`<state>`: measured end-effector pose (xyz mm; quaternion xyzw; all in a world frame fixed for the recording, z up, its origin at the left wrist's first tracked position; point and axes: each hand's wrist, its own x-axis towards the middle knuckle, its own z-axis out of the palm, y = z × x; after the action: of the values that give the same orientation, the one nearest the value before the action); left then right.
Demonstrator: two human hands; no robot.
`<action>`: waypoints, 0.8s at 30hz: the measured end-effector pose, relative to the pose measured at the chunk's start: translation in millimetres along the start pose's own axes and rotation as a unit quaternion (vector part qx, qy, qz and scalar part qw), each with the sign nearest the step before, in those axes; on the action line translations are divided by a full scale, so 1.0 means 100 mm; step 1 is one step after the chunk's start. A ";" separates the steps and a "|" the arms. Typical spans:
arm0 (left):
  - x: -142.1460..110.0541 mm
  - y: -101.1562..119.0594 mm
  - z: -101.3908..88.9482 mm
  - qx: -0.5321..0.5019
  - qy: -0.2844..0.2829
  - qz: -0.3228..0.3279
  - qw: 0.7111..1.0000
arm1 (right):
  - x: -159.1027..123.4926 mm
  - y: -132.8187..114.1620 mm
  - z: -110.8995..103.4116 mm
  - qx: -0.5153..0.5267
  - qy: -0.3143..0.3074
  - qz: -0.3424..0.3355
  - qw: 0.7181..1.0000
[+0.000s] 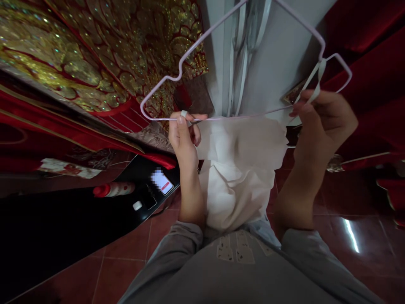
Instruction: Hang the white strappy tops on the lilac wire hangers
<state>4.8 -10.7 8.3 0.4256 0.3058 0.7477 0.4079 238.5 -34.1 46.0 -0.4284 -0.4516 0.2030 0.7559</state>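
Note:
A pale lilac clothes hanger (198, 44) is held up in front of me. My left hand (185, 133) is closed round the left part of its bottom bar, with a small white band showing at the fingers. On the right, my right hand (325, 112) pinches a thin white strap (321, 78) that loops over the hanger's notch. A cream cloth garment (237, 177) hangs below the bar between my forearms, creased in its lower half. Whether the strap joins the garment is hidden behind my right hand.
Red and gold sequinned clothing (95, 55) hangs at the left, and red fabric (373, 71) at the right. A black table (79, 223) bears a lit phone (163, 182), a dark phone (148, 198), a small white case (137, 205) and a red-capped bottle (115, 189). Red tiles cover the floor.

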 end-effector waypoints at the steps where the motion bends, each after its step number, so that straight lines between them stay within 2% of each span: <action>1: 0.00 0.00 0.00 0.006 0.001 -0.002 1.000 | 0.07 -0.01 0.04 0.020 -0.023 -0.007 0.999; 3: -0.01 -0.01 -0.01 0.012 0.002 -0.003 1.000 | 0.24 -0.04 0.09 0.060 -0.057 -0.019 0.996; 6: -0.02 -0.03 -0.02 0.017 0.005 -0.012 1.000 | 0.52 -0.11 0.10 0.106 -0.034 0.005 0.994; 10: -0.03 -0.01 -0.05 0.035 0.011 -0.032 0.999 | 0.66 -0.21 -0.03 0.114 0.090 0.071 0.987; 13: -0.05 0.01 -0.04 0.041 0.026 -0.055 0.997 | 0.49 -0.15 -0.13 0.132 0.215 0.093 0.963; 15: -0.06 0.01 -0.01 0.027 0.025 -0.061 0.997 | 0.25 -0.04 -0.14 0.151 0.260 0.101 0.948; 17: -0.07 0.00 0.02 0.004 0.014 -0.055 0.998 | -0.02 0.08 -0.09 0.155 0.251 0.121 0.948; 20: -0.10 -0.01 0.06 -0.013 0.003 -0.046 0.999 | -0.38 0.20 0.10 0.151 0.167 0.209 0.951; 22: -0.11 0.00 0.07 -0.007 0.001 -0.044 0.999 | -0.52 0.20 0.27 0.150 0.099 0.239 0.954; 24: -0.13 0.02 0.08 -0.002 0.001 -0.044 0.999 | -0.56 0.17 0.40 0.165 0.047 0.237 0.956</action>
<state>14.9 -22.0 8.5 0.4105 0.3235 0.7296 0.4411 177.2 -45.0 12.8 -0.4013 -0.2609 0.4281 0.7666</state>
